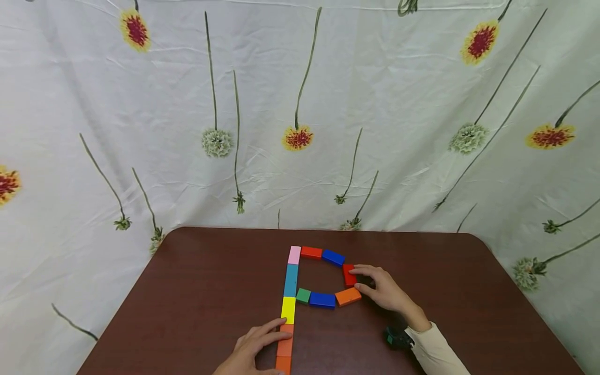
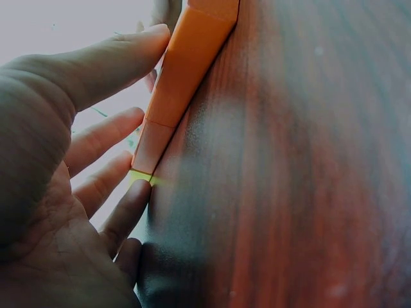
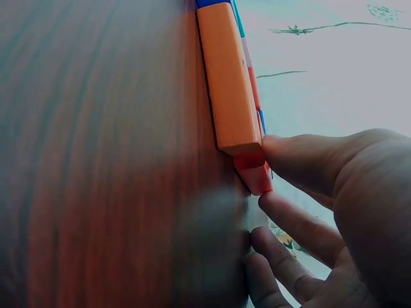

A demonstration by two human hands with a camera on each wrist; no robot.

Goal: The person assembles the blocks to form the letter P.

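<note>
Coloured blocks lie end to end in a P shape. Its straight column holds a pink block [image 1: 294,254], a teal block [image 1: 291,280], a yellow block [image 1: 288,310] and two orange blocks [image 1: 285,341]. My left hand [image 1: 250,348] lies along the column's lower left side, fingers spread, fingertips at the yellow and orange blocks. The loop has a red block [image 1: 311,252], blue blocks [image 1: 333,257], a green block [image 1: 303,296] and an orange block [image 1: 348,296]. At its right, my right hand [image 1: 389,294] touches another red block [image 1: 349,275] with a fingertip, its thumb at the orange block's corner.
The blocks lie on a dark brown table [image 1: 211,281] with rounded far corners. Behind it hangs a pale cloth [image 1: 262,104] printed with flowers. A dark device [image 1: 398,338] is strapped to the right wrist beside a cream sleeve [image 1: 436,349].
</note>
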